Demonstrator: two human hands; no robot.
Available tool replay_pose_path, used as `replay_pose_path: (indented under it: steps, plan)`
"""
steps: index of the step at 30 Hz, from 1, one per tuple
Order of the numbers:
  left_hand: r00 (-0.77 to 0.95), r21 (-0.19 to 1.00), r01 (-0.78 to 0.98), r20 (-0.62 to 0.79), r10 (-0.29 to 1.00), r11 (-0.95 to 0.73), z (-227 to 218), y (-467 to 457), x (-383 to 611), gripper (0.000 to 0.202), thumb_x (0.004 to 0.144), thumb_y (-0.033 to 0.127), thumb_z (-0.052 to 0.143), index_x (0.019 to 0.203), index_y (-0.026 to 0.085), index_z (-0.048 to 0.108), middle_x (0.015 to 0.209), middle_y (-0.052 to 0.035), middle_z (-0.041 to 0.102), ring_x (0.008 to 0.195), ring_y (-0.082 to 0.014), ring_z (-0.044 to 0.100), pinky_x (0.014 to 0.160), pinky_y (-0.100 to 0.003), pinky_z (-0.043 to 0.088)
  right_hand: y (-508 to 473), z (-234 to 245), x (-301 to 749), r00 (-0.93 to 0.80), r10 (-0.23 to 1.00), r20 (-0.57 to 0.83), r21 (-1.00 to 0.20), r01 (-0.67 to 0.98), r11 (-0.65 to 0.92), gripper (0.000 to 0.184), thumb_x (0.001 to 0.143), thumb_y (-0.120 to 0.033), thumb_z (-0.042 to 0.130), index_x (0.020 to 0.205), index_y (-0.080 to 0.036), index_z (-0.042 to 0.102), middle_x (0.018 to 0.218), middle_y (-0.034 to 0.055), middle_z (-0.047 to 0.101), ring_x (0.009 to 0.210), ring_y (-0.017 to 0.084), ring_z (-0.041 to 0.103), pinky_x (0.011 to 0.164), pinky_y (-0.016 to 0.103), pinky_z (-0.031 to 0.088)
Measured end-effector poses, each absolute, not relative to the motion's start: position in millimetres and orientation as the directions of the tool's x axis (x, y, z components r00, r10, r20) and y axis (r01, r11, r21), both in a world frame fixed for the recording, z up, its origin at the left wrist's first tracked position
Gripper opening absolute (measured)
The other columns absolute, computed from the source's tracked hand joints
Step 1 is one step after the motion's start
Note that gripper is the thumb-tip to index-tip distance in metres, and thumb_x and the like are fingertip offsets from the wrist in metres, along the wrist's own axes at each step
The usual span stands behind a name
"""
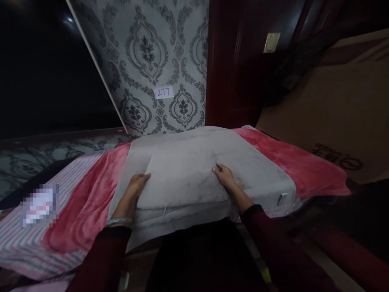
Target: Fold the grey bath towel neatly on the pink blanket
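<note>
A folded light-grey plush cloth (179, 178) lies in front of me, on top of a wider grey cloth (249, 162). I cannot tell whether the two are one piece. At the left edge of the folded part is my left hand (138, 184), its thumb and fingers closed on the fabric. My right hand (225, 176) pinches the right edge, near the far corner. Faint dark smudges mark the fold beside that hand. A short pale loop or tag sticks out at the near edge.
Pink plush fabric (313, 166) and a striped cloth (27, 239) spread beneath. Behind stand patterned wallpaper with a paper label (163, 92) reading 277 and a dark red door (234, 73). A dark screen (51, 69) is at left, a large cardboard box (331, 105) at right.
</note>
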State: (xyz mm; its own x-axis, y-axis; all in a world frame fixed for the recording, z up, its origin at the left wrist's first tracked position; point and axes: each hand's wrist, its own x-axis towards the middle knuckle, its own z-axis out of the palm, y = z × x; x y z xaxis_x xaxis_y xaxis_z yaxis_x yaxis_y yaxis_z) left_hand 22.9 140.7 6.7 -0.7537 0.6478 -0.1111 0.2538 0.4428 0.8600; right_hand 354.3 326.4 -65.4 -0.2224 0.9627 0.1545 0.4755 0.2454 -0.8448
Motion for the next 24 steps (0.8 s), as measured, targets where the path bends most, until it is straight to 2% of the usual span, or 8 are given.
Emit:
replay_pose_path:
  steps: [6,11,14,17,21,24]
  plan:
    - [-0.735,0.865,0.263,-0.107,0.669,0.427,8,137,21,0.023,0.062,0.041,0.066,0.063,0.019,0.062,0.060,-0.0027,0.063,0.058,-0.0196,0.059,0.056,-0.030,0.043,326,-65,355,-0.222,0.963,0.153,-0.844,0.478,0.244,0.044,0.087,-0.029,0.066,0.128,-0.013,0.071,0.121,0.0126,0.074,0.110,0.024,0.070,0.098,0.033,0.052]
    - [-0.707,0.820,0.341,-0.097,0.700,0.459,5,139,15,0.027,0.065,0.045,0.065,0.060,0.018,0.066,0.057,-0.0037,0.063,0.060,-0.0214,0.058,0.056,-0.030,0.040,324,-64,356,-0.224,0.956,0.188,-0.818,0.504,0.279,0.043,0.088,-0.031,0.065,0.127,-0.014,0.071,0.106,0.0105,0.078,0.103,0.024,0.071,0.095,0.034,0.052]
    - [-0.678,0.823,0.366,-0.083,0.730,0.434,3,138,15,0.032,0.067,0.049,0.065,0.064,0.017,0.068,0.059,-0.0040,0.065,0.062,-0.0218,0.060,0.056,-0.029,0.041,324,-64,357,-0.228,0.954,0.194,-0.816,0.502,0.286,0.044,0.088,-0.033,0.066,0.128,-0.014,0.071,0.110,0.0112,0.077,0.104,0.025,0.071,0.095,0.035,0.052]
    - [-0.679,0.857,0.299,-0.117,0.725,0.419,3,138,17,0.028,0.066,0.046,0.067,0.063,0.018,0.065,0.058,-0.0033,0.064,0.058,-0.0202,0.059,0.055,-0.029,0.043,325,-65,358,-0.238,0.953,0.187,-0.819,0.497,0.285,0.048,0.086,-0.034,0.068,0.129,-0.012,0.070,0.114,0.0132,0.075,0.105,0.026,0.070,0.095,0.036,0.053]
    - [-0.680,0.897,0.179,-0.185,0.709,0.405,9,136,26,0.020,0.070,0.037,0.068,0.063,0.019,0.063,0.058,-0.0043,0.065,0.055,-0.0195,0.060,0.054,-0.029,0.047,330,-71,358,-0.242,0.949,0.201,-0.838,0.459,0.295,0.048,0.085,-0.033,0.067,0.129,-0.013,0.070,0.105,0.0103,0.077,0.098,0.025,0.070,0.093,0.037,0.053]
    - [-0.727,0.896,0.238,-0.093,0.681,0.376,16,126,38,0.017,0.072,0.034,0.070,0.070,0.018,0.068,0.070,-0.0069,0.073,0.067,-0.0221,0.068,0.061,-0.030,0.054,334,-76,358,-0.261,0.945,0.199,-0.891,0.354,0.286,0.048,0.085,-0.033,0.066,0.130,-0.015,0.069,0.098,0.0066,0.076,0.093,0.022,0.070,0.090,0.035,0.054]
